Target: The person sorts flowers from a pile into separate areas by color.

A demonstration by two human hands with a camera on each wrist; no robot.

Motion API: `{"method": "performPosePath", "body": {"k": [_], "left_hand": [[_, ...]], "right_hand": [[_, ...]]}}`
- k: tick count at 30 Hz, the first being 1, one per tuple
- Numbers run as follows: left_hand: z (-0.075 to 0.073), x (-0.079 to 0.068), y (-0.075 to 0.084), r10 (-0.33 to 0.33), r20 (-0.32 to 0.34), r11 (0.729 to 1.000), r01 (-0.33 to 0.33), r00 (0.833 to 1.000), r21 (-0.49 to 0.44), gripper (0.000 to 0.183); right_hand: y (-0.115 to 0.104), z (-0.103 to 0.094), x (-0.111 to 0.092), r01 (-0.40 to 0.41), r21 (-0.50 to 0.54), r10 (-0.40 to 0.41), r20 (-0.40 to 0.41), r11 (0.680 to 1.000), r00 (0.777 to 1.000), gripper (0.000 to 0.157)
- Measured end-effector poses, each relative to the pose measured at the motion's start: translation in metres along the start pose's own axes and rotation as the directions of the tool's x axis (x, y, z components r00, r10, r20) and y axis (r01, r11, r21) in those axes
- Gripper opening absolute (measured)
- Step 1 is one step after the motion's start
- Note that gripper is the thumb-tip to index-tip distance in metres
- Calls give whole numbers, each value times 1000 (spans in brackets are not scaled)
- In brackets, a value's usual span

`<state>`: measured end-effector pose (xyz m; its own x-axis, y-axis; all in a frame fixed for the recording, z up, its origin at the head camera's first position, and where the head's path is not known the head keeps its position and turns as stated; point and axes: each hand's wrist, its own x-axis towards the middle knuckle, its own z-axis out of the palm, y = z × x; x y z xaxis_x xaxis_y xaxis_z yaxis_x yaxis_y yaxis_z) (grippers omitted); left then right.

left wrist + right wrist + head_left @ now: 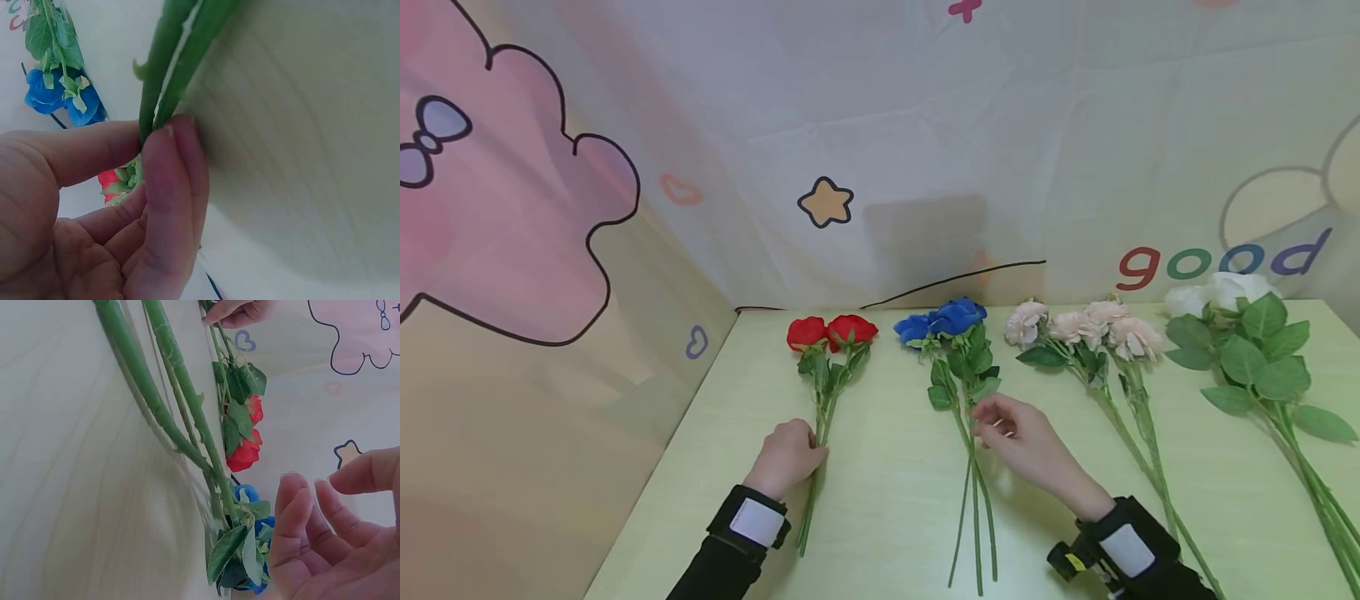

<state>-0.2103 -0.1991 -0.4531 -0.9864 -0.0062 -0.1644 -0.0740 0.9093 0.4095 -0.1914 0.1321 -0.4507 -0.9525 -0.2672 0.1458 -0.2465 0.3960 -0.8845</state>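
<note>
Two red roses [832,332] lie at the left of the table, and my left hand [787,457] pinches their green stems [164,69] between thumb and fingers. In the left wrist view the stems pass between the fingertips. My right hand [1017,434] hovers beside the blue roses [946,321], close to their crossed stems [974,508]. Its fingers are loosely bent, and in the right wrist view [nothing] sits between them. The blue blooms' leaves [236,556] appear near that hand's fingertips.
Pale pink flowers [1093,329] lie right of the blue roses, their stems running toward the front. White roses [1221,293] with broad leaves [1270,358] lie at the far right. A printed cloth [910,125] hangs behind the pale table [715,433].
</note>
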Motion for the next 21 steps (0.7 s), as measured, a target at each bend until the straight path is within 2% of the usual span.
{"method": "performPosePath", "body": {"k": [5, 9, 14, 18, 21], "left_hand": [[0, -3, 3, -2, -23, 1000, 2, 1000, 3, 25], [-1, -7, 6, 59, -106, 996, -52, 993, 67, 23], [-3, -9, 14, 156, -225, 975, -113, 962, 191, 19], [-3, -12, 25, 223, -261, 965, -175, 939, 197, 28], [-3, -14, 33, 298, -298, 949, -247, 907, 197, 34]], "right_hand": [[1, -5, -2, 1, -34, -1, -13, 999, 1000, 16], [4, -10, -2, 14, -87, -16, -30, 996, 999, 15], [8, -17, -2, 36, -180, -46, -51, 983, 998, 16], [9, -26, -2, 63, -252, -81, -62, 966, 995, 17], [9, -33, -3, 68, -330, -99, -79, 941, 992, 17]]}}
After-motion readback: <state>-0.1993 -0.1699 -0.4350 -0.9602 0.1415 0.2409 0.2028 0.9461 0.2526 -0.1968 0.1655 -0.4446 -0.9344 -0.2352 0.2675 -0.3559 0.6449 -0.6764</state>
